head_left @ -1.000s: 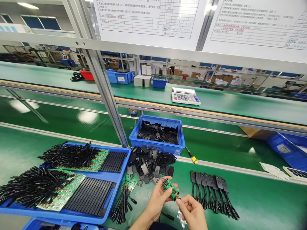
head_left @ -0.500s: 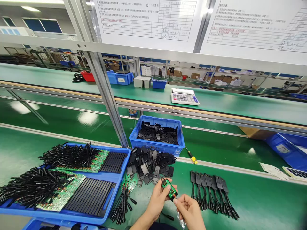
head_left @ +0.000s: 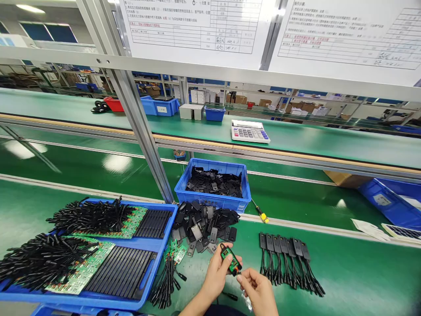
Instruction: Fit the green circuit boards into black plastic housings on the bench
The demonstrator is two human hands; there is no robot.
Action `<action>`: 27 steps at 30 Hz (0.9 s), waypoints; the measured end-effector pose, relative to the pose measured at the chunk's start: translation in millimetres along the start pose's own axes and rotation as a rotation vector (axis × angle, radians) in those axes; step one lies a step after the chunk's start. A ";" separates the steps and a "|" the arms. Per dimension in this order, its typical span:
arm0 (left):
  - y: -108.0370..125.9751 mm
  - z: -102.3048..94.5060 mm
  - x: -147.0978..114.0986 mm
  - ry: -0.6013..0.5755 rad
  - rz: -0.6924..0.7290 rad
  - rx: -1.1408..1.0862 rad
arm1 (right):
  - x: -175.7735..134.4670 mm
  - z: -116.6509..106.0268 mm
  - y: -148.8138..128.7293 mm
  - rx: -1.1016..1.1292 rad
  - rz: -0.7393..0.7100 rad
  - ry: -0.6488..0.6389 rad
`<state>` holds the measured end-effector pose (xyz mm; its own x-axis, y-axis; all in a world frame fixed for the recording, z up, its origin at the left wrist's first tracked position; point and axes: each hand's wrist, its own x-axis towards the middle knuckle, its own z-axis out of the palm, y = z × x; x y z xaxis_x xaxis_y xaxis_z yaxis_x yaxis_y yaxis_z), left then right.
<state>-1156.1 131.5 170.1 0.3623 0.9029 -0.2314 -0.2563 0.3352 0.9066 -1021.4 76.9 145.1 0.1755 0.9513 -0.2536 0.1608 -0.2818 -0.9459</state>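
My left hand [head_left: 216, 273] is closed around a small green circuit board [head_left: 234, 264] seated in a black plastic case, its thumb on the board's edge. At the lower end of the case, my right hand [head_left: 258, 289] pinches the cable where the wires leave the board. Some clear, shiny plastic [head_left: 246, 301] shows under the right hand. A black cable plug [head_left: 230, 296] lies below the hands. Just beyond them spreads a pile of black plastic case parts [head_left: 212, 235]. Several boards with black cables [head_left: 166, 281] lie to the left.
A blue tray [head_left: 161, 254] on the left carries boards, cables and black strips. Behind the pile stands a blue bin [head_left: 212, 202] of black parts. Several cased units with cables [head_left: 289, 250] lie in a row at right, below a yellow-handled tool [head_left: 263, 217]. A metal post [head_left: 141, 118] rises left of centre.
The view has shifted slightly, so everything sits a little further left. Both hands keep their grips on the cased board and its cable, with hardly any movement.
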 end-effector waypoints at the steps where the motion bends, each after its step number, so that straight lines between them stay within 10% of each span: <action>1: 0.7 0.4 -0.3 0.006 -0.001 -0.006 | -1.3 1.0 -1.4 0.001 -0.013 0.025; 17: 10.7 4.7 -4.4 -0.042 -0.040 -0.150 | -8.3 4.8 -20.3 0.080 -0.033 0.132; 27: 10.6 6.2 -6.9 0.010 0.132 0.173 | 0.4 5.7 -8.9 0.108 0.081 0.007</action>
<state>-1155.7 127.2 183.5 0.3264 0.9389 -0.1097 -0.1432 0.1639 0.9760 -1028.3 80.4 152.2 0.1905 0.9248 -0.3293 0.0401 -0.3424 -0.9387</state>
